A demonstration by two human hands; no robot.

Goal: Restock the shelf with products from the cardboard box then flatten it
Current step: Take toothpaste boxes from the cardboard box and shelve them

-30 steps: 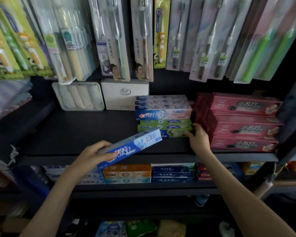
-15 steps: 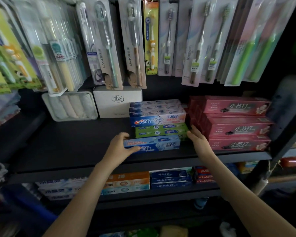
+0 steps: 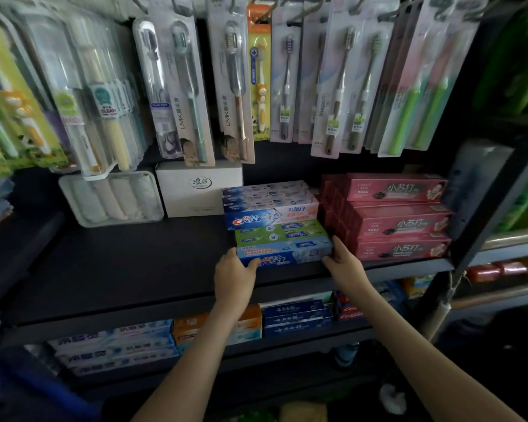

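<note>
A blue Crest toothpaste box (image 3: pixel 287 255) lies lengthwise on the dark shelf (image 3: pixel 134 269), right in front of a stack of green and blue Crest boxes (image 3: pixel 275 219). My left hand (image 3: pixel 233 274) grips the box's left end, thumb on its front face. My right hand (image 3: pixel 345 263) rests its straight fingers against the box's right end, beside the stack of pink toothpaste boxes (image 3: pixel 400 223). No cardboard box shows in this view.
Toothbrush packs (image 3: pixel 232 86) hang above the shelf. A white box (image 3: pixel 198 190) and a clear pack of rolled cloths (image 3: pixel 113 199) stand at the back left. More toothpaste boxes (image 3: pixel 296 316) fill the lower shelf. A black upright post (image 3: pixel 470 239) borders the right side.
My left hand carried the blue Crest box from the shelf's front edge and set it down in front of the Crest stack. My right hand shifted onto the box's right end.
</note>
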